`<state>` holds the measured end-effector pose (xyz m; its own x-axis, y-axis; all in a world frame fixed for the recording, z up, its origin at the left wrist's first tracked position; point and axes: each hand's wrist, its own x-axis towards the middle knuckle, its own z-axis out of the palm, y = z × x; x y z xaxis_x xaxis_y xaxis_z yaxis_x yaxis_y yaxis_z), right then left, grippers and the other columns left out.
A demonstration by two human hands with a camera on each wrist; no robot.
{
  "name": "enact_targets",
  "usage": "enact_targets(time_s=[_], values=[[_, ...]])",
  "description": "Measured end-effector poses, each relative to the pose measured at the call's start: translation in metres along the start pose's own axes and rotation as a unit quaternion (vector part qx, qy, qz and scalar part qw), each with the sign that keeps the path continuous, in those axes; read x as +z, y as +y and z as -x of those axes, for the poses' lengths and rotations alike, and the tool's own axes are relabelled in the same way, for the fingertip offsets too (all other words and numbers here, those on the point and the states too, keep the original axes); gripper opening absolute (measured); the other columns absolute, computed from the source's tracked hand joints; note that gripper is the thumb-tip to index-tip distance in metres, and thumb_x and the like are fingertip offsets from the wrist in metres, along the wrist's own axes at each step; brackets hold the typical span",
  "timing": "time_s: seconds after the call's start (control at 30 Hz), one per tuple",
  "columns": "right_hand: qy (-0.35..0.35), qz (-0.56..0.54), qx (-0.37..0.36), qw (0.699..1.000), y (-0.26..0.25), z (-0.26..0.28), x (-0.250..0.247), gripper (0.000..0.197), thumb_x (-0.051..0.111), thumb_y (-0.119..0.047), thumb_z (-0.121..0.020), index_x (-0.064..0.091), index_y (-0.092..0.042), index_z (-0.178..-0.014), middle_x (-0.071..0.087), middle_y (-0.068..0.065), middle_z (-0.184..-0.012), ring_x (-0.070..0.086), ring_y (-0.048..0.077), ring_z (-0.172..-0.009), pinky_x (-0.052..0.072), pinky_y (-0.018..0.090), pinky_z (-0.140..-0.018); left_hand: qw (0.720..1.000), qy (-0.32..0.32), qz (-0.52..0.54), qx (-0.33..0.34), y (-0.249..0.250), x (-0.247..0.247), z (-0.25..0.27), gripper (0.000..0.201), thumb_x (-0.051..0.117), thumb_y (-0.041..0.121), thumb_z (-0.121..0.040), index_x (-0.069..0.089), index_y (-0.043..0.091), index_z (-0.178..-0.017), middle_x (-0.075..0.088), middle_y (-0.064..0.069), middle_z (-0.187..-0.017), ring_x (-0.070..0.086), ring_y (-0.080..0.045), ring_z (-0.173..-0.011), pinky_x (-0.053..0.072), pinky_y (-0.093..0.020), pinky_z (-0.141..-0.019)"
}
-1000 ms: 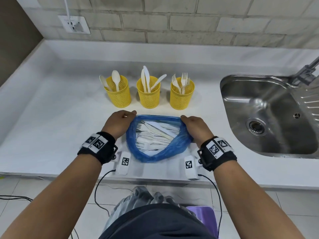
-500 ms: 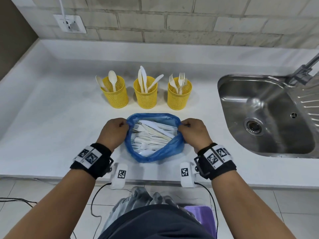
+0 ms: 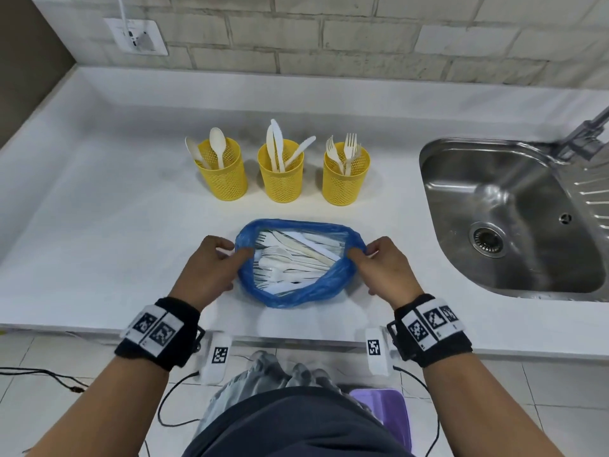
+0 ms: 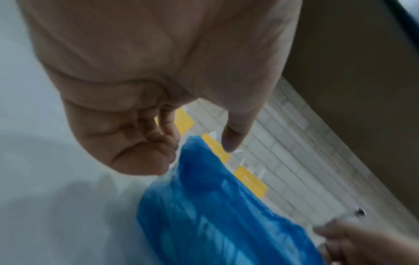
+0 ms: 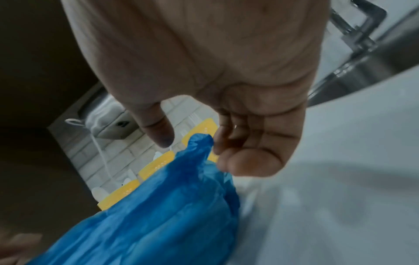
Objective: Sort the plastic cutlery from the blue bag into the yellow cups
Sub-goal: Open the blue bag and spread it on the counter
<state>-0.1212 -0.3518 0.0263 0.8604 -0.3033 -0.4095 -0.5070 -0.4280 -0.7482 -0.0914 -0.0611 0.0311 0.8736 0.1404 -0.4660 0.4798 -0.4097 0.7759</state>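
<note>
The blue bag lies open-mouthed on the white counter, with white plastic cutlery piled inside. My left hand is at the bag's left rim and my right hand at its right rim. In both wrist views the thumb stands apart from the loosely curled fingers. The bag's rim only touches those fingers. Behind the bag stand three yellow mesh cups: one with spoons, one with knives, one with forks.
A steel sink with its tap fills the counter's right side. A wall socket with a white plug sits at the back left. The counter's front edge runs just below my wrists.
My hands have pulled the bag's mouth wider, to left and right. Both pinched the rim before; now the thumbs have parted from the fingers.
</note>
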Motion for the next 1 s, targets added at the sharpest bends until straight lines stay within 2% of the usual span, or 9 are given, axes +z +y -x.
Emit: enact_targets(time_s=[0.1, 0.2, 0.3, 0.37, 0.43, 0.63, 0.73, 0.87, 1.0], values=[[-0.058, 0.075, -0.008, 0.995, -0.009, 0.023, -0.001, 0.050, 0.064, -0.054, -0.091, 0.055, -0.012, -0.064, 0.066, 0.006, -0.056, 0.064, 0.023, -0.049, 0.051, 0.030, -0.050, 0.986, 0.007, -0.162, 0.036, -0.004, 0.002, 0.023, 0.047, 0.081, 0.053, -0.078, 0.055, 0.019, -0.098, 0.066, -0.002, -0.084, 0.068, -0.022, -0.074, 0.057, -0.038, -0.070], [-0.108, 0.055, 0.013, 0.993, -0.011, 0.031, 0.009, 0.045, 0.067, -0.048, -0.091, 0.064, -0.007, -0.074, 0.072, 0.013, -0.062, 0.069, 0.025, -0.048, 0.053, 0.030, -0.045, 0.985, -0.015, -0.160, 0.056, -0.007, 0.008, 0.033, 0.034, 0.081, 0.037, -0.083, 0.058, 0.012, -0.089, 0.068, -0.002, -0.078, 0.072, -0.021, -0.063, 0.059, -0.032, -0.060], [-0.137, -0.041, 0.039, 0.989, -0.006, 0.030, 0.019, 0.025, 0.070, -0.028, -0.093, 0.067, -0.004, -0.087, 0.075, 0.016, -0.069, 0.071, 0.028, -0.054, 0.056, 0.033, -0.049, 0.995, -0.030, -0.075, 0.053, -0.010, 0.009, 0.034, 0.020, 0.078, 0.014, -0.086, 0.061, 0.004, -0.092, 0.072, -0.010, -0.084, 0.074, -0.017, -0.060, 0.056, -0.021, -0.053], [-0.137, -0.085, 0.034, 0.986, -0.003, 0.029, 0.024, 0.012, 0.068, -0.013, -0.092, 0.068, -0.001, -0.091, 0.076, 0.020, -0.075, 0.074, 0.034, -0.063, 0.063, 0.042, -0.060, 0.998, -0.043, 0.005, 0.044, -0.010, 0.008, 0.035, 0.017, 0.076, 0.002, -0.085, 0.064, -0.002, -0.096, 0.073, -0.018, -0.091, 0.075, -0.019, -0.067, 0.060, -0.024, -0.060], [-0.124, -0.139, 0.035, 0.982, 0.002, 0.028, 0.028, 0.002, 0.066, 0.000, -0.090, 0.068, -0.001, -0.091, 0.076, 0.022, -0.082, 0.075, 0.032, -0.065, 0.063, 0.039, -0.061, 0.993, -0.064, 0.096, 0.020, -0.011, 0.007, 0.037, 0.016, 0.071, -0.008, -0.086, 0.064, -0.006, -0.100, 0.073, -0.022, -0.097, 0.074, -0.024, -0.078, 0.063, -0.028, -0.068], [-0.105, -0.345, 0.138, 0.923, 0.011, 0.027, 0.041, 0.030, 0.051, 0.020, -0.085, 0.063, -0.008, -0.087, 0.061, 0.012, -0.077, 0.043, 0.013, -0.052, 0.034, 0.026, -0.050, 0.943, -0.094, 0.311, -0.078, -0.020, 0.005, 0.034, 0.025, 0.050, -0.014, -0.091, 0.064, 0.003, -0.101, 0.070, -0.013, -0.091, 0.064, -0.024, -0.084, 0.058, -0.032, -0.078], [-0.114, -0.381, 0.169, 0.902, 0.013, 0.029, 0.042, 0.041, 0.044, 0.026, -0.085, 0.062, -0.011, -0.085, 0.063, 0.006, -0.069, 0.041, 0.013, -0.053, 0.033, 0.025, -0.052, 0.919, -0.103, 0.362, -0.113, -0.024, 0.006, 0.033, 0.032, 0.044, -0.018, -0.090, 0.063, 0.007, -0.100, 0.068, -0.011, -0.091, 0.059, -0.021, -0.083, 0.052, -0.031, -0.081], [-0.100, -0.325, 0.140, 0.930, 0.015, 0.031, 0.041, 0.025, 0.049, 0.016, -0.087, 0.059, -0.007, -0.090, 0.056, 0.010, -0.072, 0.045, 0.016, -0.055, 0.045, 0.029, -0.052, 0.927, -0.097, 0.343, -0.116, -0.028, 0.005, 0.036, 0.029, 0.052, -0.011, -0.092, 0.063, 0.006, -0.111, 0.070, -0.014, -0.100, 0.064, -0.026, -0.090, 0.055, -0.037, -0.087], [-0.098, -0.222, 0.094, 0.965, 0.016, 0.033, 0.038, 0.009, 0.066, -0.013, -0.091, 0.061, -0.007, -0.097, 0.060, 0.009, -0.074, 0.054, 0.018, -0.052, 0.053, 0.034, -0.055, 0.956, -0.079, 0.250, -0.130, -0.031, 0.004, 0.044, 0.027, 0.074, 0.017, -0.091, 0.060, 0.008, -0.112, 0.067, -0.014, -0.101, 0.064, -0.028, -0.091, 0.060, -0.045, -0.087]])
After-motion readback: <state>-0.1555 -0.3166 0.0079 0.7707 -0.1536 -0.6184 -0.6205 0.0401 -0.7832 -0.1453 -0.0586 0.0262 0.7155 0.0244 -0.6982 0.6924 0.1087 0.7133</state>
